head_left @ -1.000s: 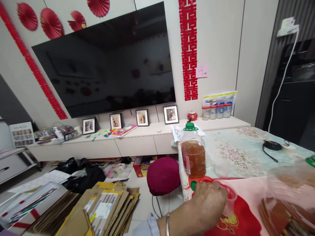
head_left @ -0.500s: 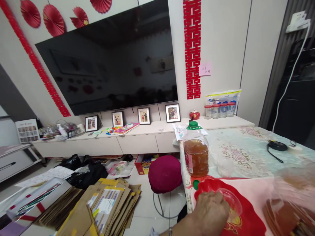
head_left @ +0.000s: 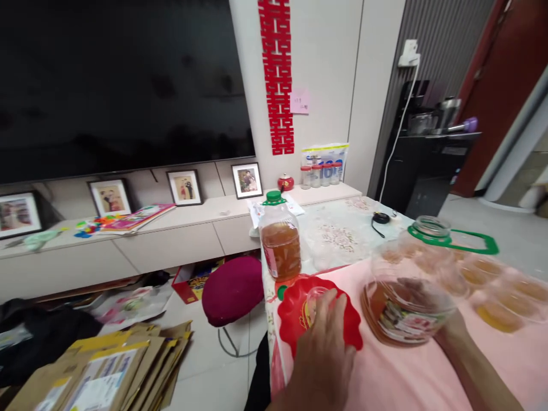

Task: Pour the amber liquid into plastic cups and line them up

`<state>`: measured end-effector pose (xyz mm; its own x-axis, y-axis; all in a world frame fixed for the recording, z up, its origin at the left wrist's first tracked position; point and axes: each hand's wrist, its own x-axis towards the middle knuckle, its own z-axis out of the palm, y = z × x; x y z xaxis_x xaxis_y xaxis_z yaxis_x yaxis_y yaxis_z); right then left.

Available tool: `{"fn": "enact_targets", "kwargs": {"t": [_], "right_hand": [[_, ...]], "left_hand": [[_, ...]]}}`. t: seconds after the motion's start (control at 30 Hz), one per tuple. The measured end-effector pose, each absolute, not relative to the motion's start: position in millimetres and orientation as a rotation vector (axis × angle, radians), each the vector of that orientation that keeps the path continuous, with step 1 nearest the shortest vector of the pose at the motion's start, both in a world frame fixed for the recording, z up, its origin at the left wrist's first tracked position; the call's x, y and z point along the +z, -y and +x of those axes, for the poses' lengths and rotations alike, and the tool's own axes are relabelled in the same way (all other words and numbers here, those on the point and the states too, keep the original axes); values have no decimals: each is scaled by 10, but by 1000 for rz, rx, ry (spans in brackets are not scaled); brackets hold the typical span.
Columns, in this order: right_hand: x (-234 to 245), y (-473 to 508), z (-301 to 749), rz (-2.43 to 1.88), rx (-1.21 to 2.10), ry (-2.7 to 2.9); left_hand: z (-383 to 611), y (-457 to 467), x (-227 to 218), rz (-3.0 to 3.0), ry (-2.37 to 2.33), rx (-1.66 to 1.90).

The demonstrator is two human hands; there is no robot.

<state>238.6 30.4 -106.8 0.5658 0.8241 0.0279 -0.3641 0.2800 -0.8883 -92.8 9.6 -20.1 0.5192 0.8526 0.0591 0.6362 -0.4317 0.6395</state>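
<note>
jug tilted in the right hand, one cup under the left

several small cups (head_left: 492,311) along the right of the table (head_left: 385,377) looked already filled with amber liquid; the cup (head_left: 317,297) on the red tray (head_left: 291,314) looked empty, so it seemed left to fill. the left hand (head_left: 323,342) lay over that cup's near side, but whether it gripped couldn't be told. the right hand (head_left: 449,331), blurred, grasped the jug (head_left: 398,319) from below, tilted just right of the tray. a capped bottle (head_left: 280,245) stood beyond the tray.
</note>
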Motion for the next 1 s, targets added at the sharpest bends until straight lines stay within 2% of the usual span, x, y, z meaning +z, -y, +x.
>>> {"fn": "enact_targets", "kwargs": {"t": [0.13,0.33,0.73,1.0], "right_hand": [[-1162,-350,2448,-980,852,547],[-1207,-336,2423,-928,926,652],[-1195,-187,2440,-906,1013,793],[-1122,1,2354,-948,1024,869]], "left_hand": [[-472,106,-340,1938,-1014,601],[135,148,-225,1609,-1169,543],[488,-66,-508,1570,-1170,666],[492,-115,-699,1577,-1003,896]]}}
